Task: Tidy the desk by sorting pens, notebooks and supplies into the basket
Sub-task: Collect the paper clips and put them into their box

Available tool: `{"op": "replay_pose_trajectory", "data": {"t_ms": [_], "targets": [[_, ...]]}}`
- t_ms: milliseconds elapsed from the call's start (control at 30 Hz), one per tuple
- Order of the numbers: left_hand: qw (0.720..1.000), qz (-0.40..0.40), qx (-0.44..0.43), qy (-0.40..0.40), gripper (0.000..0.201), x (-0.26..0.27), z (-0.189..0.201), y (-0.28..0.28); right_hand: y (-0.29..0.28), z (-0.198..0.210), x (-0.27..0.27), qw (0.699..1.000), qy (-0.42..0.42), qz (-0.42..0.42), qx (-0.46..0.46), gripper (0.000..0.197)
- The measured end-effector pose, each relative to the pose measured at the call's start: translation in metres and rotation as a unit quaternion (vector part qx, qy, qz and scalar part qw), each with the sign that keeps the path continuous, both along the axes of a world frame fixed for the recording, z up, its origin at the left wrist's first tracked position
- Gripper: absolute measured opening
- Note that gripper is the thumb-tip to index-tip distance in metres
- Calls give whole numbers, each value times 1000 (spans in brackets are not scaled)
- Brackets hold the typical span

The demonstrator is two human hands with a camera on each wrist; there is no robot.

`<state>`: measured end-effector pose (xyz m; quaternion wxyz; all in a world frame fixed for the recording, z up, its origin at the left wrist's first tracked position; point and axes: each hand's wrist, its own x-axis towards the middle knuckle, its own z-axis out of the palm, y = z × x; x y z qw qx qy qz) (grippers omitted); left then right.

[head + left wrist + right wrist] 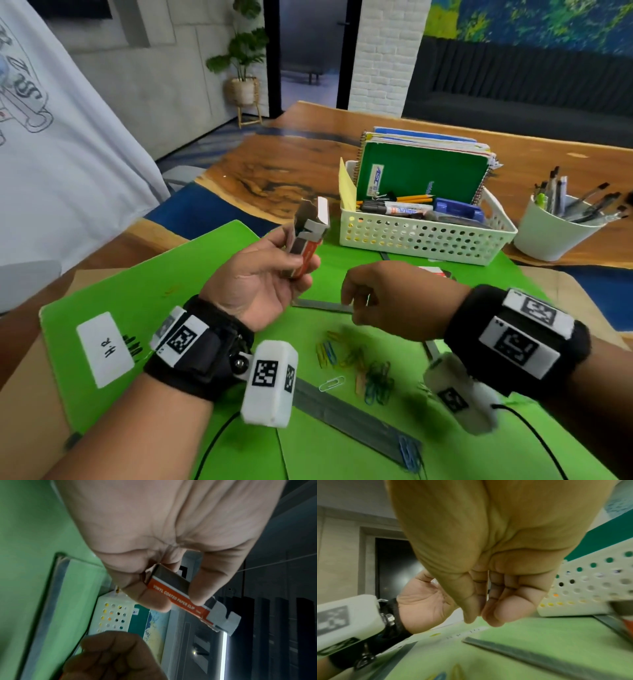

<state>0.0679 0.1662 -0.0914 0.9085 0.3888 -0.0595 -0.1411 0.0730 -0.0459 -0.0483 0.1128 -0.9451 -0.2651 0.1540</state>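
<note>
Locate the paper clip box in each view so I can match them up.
Head: paper clip box left of centre, held up in the left hand, flap open.
Left wrist: centre-right, box pinched between thumb and fingers, label readable.
Right wrist: not visible; the right hand blocks it.
Shared landmark: white perforated basket.

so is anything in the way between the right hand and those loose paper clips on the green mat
Nothing visible blocks it. The right hand hovers just beyond the paper clips, which lie bare on the green mat. The left hand holds the open paper clip box off to the side.
</note>
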Motion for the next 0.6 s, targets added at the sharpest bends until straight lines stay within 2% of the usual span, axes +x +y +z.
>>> {"op": "replay_pose_trajectory", "data": {"t_ms": [67, 167, 300, 400, 467, 533, 567, 600], "targets": [[999, 37, -14, 1, 57, 3, 4, 12, 22, 4, 18, 1000, -16, 11, 4, 20], [996, 83, -34, -23, 79, 4, 14, 36, 64, 5, 43, 997, -59, 48, -3, 26], [990, 118, -43, -71, 72, -1, 27, 66, 130, 0, 58, 984, -111, 127, -64, 41], [986, 137, -53, -84, 79, -5, 34, 80, 166, -8, 56, 967, -147, 177, -112, 30], [984, 143, -59, -88, 84, -6, 34, 86, 190, -19, 53, 954, -127, 219, -161, 16], [984, 140, -77, -83, 83, -5, 33, 89, 209, -37, 55, 945, -83, 235, -210, 15], [983, 133, -91, -84, 80, -5, 32, 90, 214, -42, 57, 955, -79, 214, -192, 18], [983, 125, -102, -84, 75, -5, 32, 89, 219, -49, 63, 948, -109, 239, -182, 26]]}}
